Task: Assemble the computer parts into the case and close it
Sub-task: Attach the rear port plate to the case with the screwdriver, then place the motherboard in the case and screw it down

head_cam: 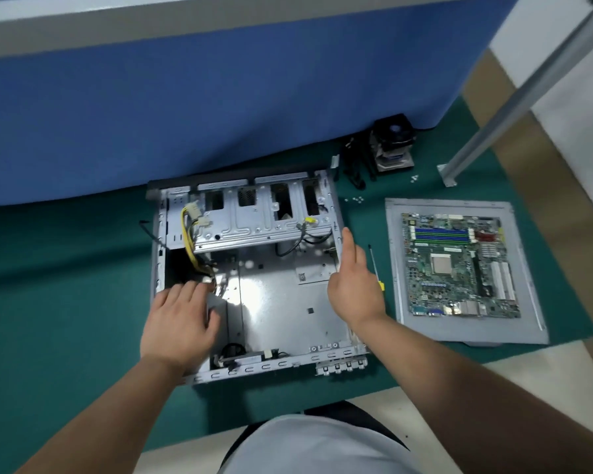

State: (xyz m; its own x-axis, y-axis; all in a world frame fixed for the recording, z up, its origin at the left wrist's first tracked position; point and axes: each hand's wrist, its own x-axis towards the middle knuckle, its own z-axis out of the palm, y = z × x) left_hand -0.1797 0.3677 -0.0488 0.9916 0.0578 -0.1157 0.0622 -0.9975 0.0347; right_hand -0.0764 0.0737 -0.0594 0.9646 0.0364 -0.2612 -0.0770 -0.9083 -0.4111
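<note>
An open silver computer case [281, 302] lies flat on a green mat, its bare floor showing. Yellow and black power cables [190, 241] hang at its left side under the drive cage [254, 213]. My left hand [180, 319] lies with spread fingers inside the case's left part, over the power supply area beside the cable ends. My right hand [355, 282] rests with straight fingers along the case's right wall. A green motherboard [459, 265] lies on a grey side panel [401, 254] to the right of the case.
A screwdriver with a yellow handle [375, 266] lies between the case and the panel. A CPU cooler with fan [392, 143] and black cables stand at the back right. Small screws [355, 199] are scattered on the mat. A blue partition [220, 97] rises behind; a metal leg [514, 97] slants at right.
</note>
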